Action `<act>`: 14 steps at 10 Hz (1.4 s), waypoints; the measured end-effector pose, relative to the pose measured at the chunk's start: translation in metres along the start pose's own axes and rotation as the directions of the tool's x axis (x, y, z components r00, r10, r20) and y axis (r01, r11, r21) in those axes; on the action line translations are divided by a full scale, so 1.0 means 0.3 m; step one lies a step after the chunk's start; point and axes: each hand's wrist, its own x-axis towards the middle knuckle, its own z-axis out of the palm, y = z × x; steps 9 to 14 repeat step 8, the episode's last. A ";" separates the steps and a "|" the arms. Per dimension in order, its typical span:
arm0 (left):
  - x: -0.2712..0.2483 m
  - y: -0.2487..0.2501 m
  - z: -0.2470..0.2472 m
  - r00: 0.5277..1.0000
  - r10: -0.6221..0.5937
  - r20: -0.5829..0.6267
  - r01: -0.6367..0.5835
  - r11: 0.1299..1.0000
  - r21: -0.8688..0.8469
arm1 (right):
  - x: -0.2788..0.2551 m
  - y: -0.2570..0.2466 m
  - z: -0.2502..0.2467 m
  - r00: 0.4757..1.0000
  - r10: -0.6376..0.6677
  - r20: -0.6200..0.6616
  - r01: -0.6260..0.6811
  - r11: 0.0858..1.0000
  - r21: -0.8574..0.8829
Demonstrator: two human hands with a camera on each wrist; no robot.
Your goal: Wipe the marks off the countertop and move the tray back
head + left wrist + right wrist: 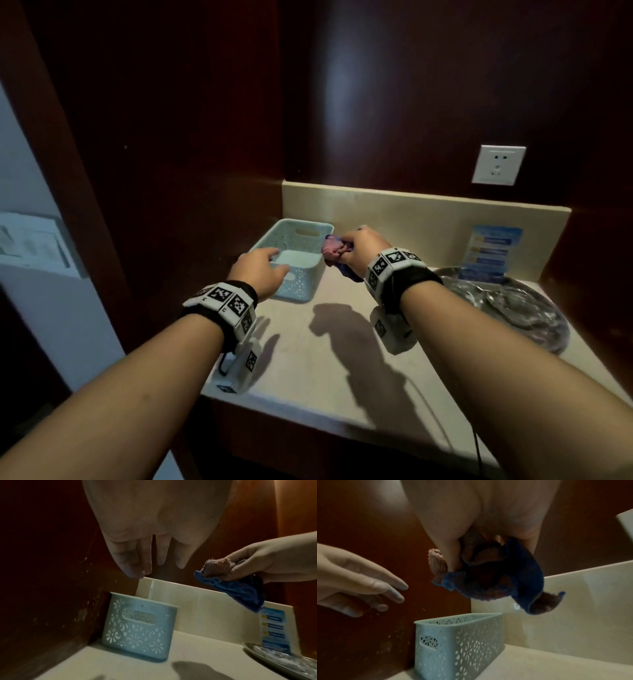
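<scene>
Cloth [334, 253], pink on one face and blue on the other, bunched and clutched in the right hand [363, 248], raised above the countertop [329, 349] just beside the far right rim of the basket [301, 287]. One blue corner dangling loose below the fist, seen from the right wrist view. Left hand [262, 274] released, fingers [123, 561] straight and slightly spread, hovering over the near end of the basket, holding nothing. Basket pale blue-green, perforated with a floral pattern, standing in the back left corner against the dark wooden side panel [171, 154] and the cream backsplash [428, 219]. Tray [513, 308], dark and round, lying at the right side of the countertop, well apart from both hands. Blue printed card [489, 253] propped against the backsplash behind the tray. White wall socket [498, 165] above.
</scene>
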 end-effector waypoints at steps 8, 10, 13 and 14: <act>0.290 -0.049 0.034 0.998 -0.063 -0.012 0.064 0.941 0.333 | 0.529 -0.127 0.239 0.929 -0.053 0.366 0.130 0.973 -0.192; 0.290 -0.049 0.034 0.998 -0.063 -0.012 0.064 0.941 0.333 | 0.529 -0.127 0.239 0.929 -0.053 0.366 0.130 0.973 -0.192; 0.290 -0.049 0.034 0.998 -0.063 -0.012 0.064 0.941 0.333 | 0.529 -0.127 0.239 0.929 -0.053 0.366 0.130 0.973 -0.192; 0.290 -0.049 0.034 0.998 -0.063 -0.012 0.064 0.941 0.333 | 0.529 -0.127 0.239 0.929 -0.053 0.366 0.130 0.973 -0.192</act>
